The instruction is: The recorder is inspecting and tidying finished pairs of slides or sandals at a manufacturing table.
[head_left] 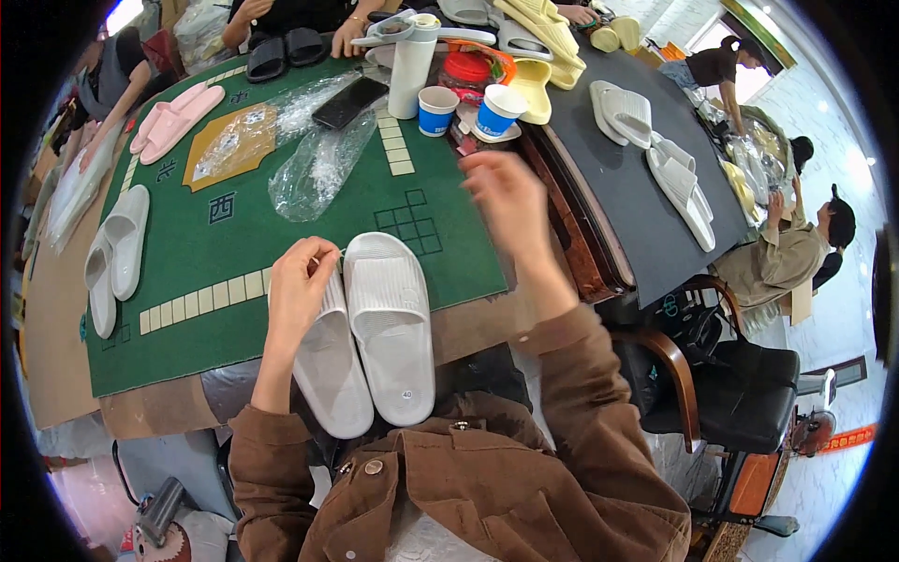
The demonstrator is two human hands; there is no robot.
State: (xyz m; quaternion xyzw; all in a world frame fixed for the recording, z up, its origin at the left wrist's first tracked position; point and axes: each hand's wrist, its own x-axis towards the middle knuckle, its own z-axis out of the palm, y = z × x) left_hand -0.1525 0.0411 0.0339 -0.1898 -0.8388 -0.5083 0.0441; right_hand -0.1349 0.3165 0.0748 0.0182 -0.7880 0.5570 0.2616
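"Where's the pair of light grey slippers (393, 342)?"

"Side by side across the near edge of the green-topped table (468, 244), toes inward, heels jutting past the edge toward the brown jacket (478, 496)."

"And the left hand (300, 281)?"

"At the toe of the left slipper (330, 370), thumb and fingertips drawn together. Whether they grip it, I can't tell."

"The right hand (510, 199)?"

"Raised near the table's right edge, blurred, fingers loosely bent and parted, nothing visible in it."

"What lies beyond?"

"A clear plastic bag (314, 183) near the middle of the table, with a black phone (351, 103) at its far end. Two paper cups (501, 110) stand by a white bottle (412, 75) toward the far right corner."

"And leftward?"

"A second grey pair (128, 242) along the left edge, and pink slippers (178, 122) farther up that edge."
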